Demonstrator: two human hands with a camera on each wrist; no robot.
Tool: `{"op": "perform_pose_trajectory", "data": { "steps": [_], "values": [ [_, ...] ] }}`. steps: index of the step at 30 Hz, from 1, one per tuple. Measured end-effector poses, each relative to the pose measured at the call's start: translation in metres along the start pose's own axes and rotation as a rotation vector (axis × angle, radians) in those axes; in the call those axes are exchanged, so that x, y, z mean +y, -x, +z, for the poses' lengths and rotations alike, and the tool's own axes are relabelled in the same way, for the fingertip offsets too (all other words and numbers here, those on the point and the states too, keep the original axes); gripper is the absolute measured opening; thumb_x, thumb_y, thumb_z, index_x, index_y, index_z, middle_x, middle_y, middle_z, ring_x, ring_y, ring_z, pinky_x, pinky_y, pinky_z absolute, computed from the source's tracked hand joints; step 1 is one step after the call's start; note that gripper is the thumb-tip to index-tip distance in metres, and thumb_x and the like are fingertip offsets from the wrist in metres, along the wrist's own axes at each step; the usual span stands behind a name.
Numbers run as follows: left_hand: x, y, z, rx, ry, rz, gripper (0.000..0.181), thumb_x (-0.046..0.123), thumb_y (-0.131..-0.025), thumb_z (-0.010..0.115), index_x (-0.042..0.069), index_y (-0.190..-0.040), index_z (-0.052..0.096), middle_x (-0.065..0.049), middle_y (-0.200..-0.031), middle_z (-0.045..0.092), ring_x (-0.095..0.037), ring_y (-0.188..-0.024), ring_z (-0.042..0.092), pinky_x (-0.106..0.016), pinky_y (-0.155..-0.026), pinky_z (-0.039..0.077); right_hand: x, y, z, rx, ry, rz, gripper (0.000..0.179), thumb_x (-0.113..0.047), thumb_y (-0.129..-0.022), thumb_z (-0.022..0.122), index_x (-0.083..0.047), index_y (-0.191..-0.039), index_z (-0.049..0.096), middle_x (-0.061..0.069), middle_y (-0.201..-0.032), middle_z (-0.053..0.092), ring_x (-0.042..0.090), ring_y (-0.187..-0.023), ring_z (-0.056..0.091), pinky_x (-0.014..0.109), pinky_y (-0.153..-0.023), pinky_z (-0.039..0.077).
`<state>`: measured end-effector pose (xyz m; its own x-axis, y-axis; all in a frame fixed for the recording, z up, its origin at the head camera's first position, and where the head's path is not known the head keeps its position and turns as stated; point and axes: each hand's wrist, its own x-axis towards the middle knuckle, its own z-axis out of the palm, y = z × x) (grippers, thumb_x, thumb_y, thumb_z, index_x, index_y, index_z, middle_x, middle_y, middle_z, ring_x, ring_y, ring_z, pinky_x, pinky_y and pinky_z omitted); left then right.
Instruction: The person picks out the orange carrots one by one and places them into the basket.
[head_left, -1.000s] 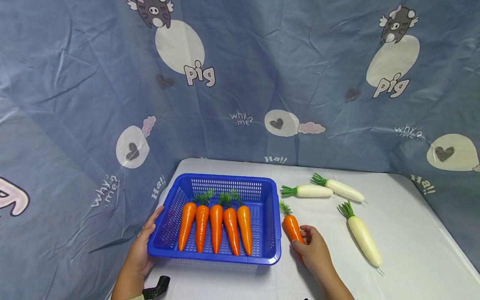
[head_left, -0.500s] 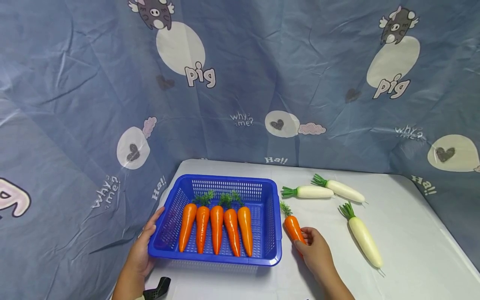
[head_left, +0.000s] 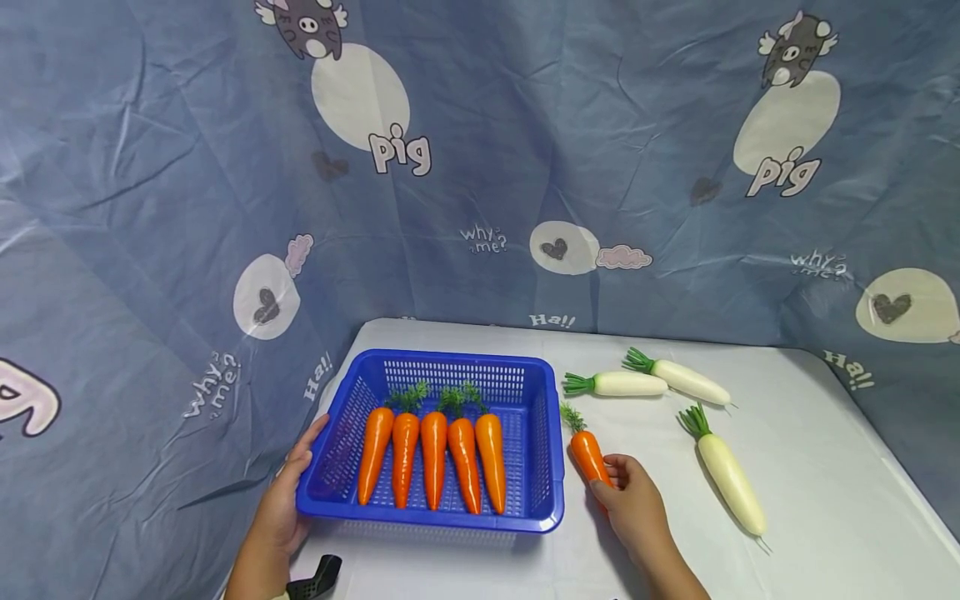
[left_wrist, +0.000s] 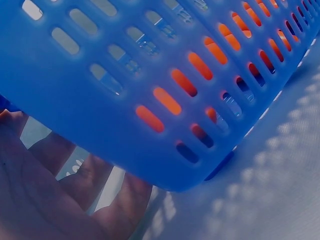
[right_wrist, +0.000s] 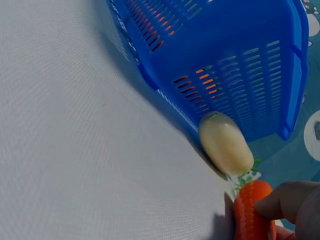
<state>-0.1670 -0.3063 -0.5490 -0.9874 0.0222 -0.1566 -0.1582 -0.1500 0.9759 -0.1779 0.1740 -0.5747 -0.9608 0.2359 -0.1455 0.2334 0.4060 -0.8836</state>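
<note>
My left hand [head_left: 283, 500] rests against the left side of the blue plastic basket [head_left: 420, 518], fingers extended along its wall. The left wrist view shows several of these fingers [left_wrist: 85, 180] at the basket's lower corner, their tips partly hidden by it. Inside the basket, several orange carrots [head_left: 433, 458] lie side by side, green tops toward the back. To the right of the basket, my right hand [head_left: 636, 504] pinches another carrot [head_left: 587, 457] between thumb and fingers. This carrot's tip is hidden by the hand; its leafy top points toward the back.
Three white radishes with green stems lie on the white tabletop [head_left: 825, 467]: one just right of the basket [head_left: 628, 383], another behind it [head_left: 690, 382], a third farther right [head_left: 731, 483]. A blue printed cloth [head_left: 645, 167] hangs behind and at the left.
Almost nothing has moved. My right hand still pinches the carrot in nearly the same spot, and my left hand stays at the basket; the whole view shifts very slightly.
</note>
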Motion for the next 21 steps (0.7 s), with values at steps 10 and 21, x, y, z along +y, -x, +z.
{"op": "perform_pose_trajectory", "data": {
  "steps": [10, 21],
  "values": [
    [0.0005, -0.0011, -0.0007, 0.006, -0.004, -0.005, 0.055, 0.04, -0.114, 0.024, 0.035, -0.168, 0.018, -0.005, -0.172, 0.01, -0.003, -0.13, 0.047, -0.027, -0.098, 0.051, -0.0014, -0.0015, 0.0002, 0.021, -0.047, 0.03, 0.045, -0.007, -0.09, 0.075, 0.002, -0.131, 0.06, 0.02, -0.119, 0.064, 0.027, -0.103, 0.061, 0.021, -0.074, 0.054],
    [0.0008, -0.0009, -0.0002, 0.013, 0.01, -0.017, 0.055, 0.039, -0.114, 0.025, 0.035, -0.168, 0.018, -0.004, -0.171, 0.011, -0.003, -0.127, 0.051, -0.029, -0.096, 0.053, -0.0062, -0.0018, -0.0029, 0.023, -0.117, 0.095, 0.047, -0.008, -0.092, 0.072, 0.002, -0.136, 0.056, 0.021, -0.122, 0.062, 0.027, -0.104, 0.059, 0.019, -0.073, 0.055]
  ]
}}
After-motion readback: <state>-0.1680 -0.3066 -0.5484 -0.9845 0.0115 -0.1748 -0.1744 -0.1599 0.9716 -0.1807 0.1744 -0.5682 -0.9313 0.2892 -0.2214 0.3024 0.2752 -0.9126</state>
